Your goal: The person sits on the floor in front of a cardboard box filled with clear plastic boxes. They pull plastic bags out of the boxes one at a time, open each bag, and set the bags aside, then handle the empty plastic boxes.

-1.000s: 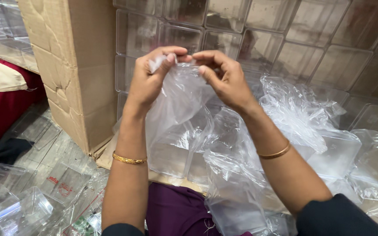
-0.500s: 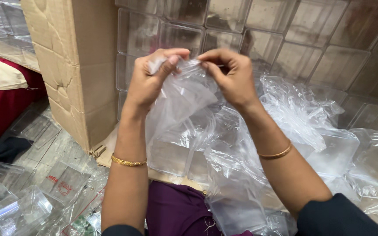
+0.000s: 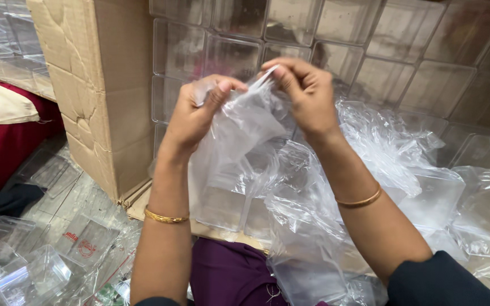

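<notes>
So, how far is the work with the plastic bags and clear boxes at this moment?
Done, it seems: clear boxes stand stacked in rows behind, beside a cardboard carton. In hand: the left hand and right hand pinch the top of a clear plastic bag with their fingers. Left: bagged-looking boxes lie at the right, loose clear boxes at the lower left.

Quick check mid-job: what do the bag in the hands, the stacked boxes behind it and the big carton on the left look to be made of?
Bag: thin clear plastic film, glossy; it crinkles and the fingers show through.
Stacked boxes: rigid clear plastic, likely acrylic or similar; straight edges, flat faces with glare.
Carton: brown corrugated cardboard, matte, creased and dented.
Both hands, left and right, pinch the bag's top edge.
</notes>
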